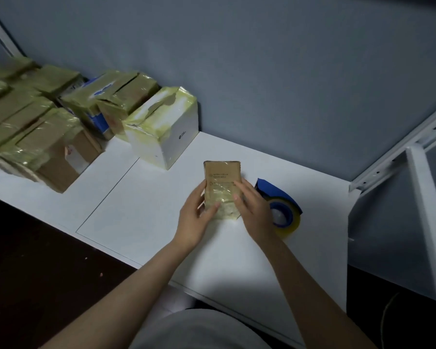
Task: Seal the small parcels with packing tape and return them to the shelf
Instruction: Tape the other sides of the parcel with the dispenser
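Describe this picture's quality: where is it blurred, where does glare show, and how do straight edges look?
Head view: dim; the stacked boxes at far left are blurred; glare glints on the small parcel and its taped face; the white shelf frame leans from wide-angle distortion.

Both forearms are bare and extend forward, converging on the parcel [222, 177]. The left hand [194, 217] grips its left edge, thumb across the top face. The right hand [254, 210] rests on its right edge, fingers nearly straight.
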